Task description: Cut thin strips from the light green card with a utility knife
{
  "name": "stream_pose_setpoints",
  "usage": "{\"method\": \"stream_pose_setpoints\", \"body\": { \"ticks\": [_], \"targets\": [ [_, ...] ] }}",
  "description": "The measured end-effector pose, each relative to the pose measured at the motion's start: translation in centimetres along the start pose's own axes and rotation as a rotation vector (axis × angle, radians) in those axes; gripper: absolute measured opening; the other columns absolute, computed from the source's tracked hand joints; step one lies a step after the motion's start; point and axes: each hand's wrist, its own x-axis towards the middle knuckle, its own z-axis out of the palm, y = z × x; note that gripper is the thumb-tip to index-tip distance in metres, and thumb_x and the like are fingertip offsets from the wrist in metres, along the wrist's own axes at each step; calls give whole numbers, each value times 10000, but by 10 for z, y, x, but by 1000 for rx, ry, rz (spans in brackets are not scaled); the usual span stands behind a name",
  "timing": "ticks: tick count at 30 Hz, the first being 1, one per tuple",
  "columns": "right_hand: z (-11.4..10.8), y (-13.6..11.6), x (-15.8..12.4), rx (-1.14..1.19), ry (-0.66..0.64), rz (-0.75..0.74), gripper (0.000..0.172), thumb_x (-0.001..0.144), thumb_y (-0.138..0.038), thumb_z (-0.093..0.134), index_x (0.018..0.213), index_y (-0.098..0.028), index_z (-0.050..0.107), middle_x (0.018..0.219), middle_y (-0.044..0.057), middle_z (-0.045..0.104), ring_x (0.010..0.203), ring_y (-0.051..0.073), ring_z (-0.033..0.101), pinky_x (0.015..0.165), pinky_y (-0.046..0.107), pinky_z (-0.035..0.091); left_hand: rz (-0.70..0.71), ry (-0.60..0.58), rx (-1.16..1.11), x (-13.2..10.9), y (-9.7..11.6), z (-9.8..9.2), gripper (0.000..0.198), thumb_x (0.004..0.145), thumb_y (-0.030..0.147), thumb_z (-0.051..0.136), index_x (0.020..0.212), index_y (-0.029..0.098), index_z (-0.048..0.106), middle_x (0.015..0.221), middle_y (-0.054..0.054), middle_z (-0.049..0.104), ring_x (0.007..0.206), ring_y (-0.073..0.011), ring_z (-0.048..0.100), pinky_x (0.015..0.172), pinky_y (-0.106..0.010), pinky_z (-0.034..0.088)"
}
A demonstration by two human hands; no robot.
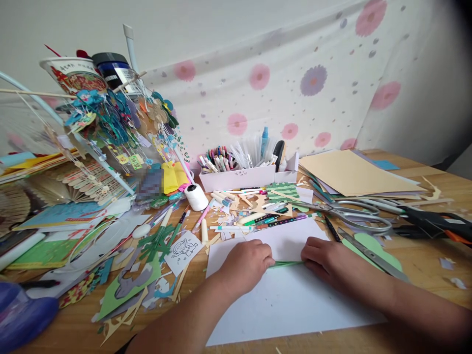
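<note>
Over a large white sheet of paper (280, 305) on the desk, both my hands work at a thin green paper strip (288, 263). Its left end is pinched by my left hand (248, 264), fingers curled. My right hand (326, 258) grips the other end, with the fingers bent over it. Only the middle of the strip shows between the hands; its ends are hidden under my fingers. A paler raised part of white paper (283, 241) stands behind it. Just right of my right hand lie a green paper cutout (378, 246) and a metal blade (376, 258).
Large scissors (342, 211) lie at right, before a stack of coloured paper (361, 172). A white box (239, 178) of pens stands at the back. Scraps, markers and a thread spool (196, 197) crowd the middle; hanging paper ornaments (121, 118) fill the left.
</note>
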Motion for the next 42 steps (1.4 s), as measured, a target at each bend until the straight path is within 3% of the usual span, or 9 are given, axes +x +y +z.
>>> {"method": "stream_pose_setpoints", "body": {
  "ticks": [42],
  "targets": [
    [-1, 0, 0, 8, -11, 1, 245, 948, -153, 377, 789, -175, 562, 877, 39, 574, 740, 147, 558, 689, 287, 391, 34, 35, -55, -1, -6, 4, 176, 901, 172, 515, 819, 196, 669, 820, -4, 638, 771, -148, 586, 689, -217, 413]
  ]
}}
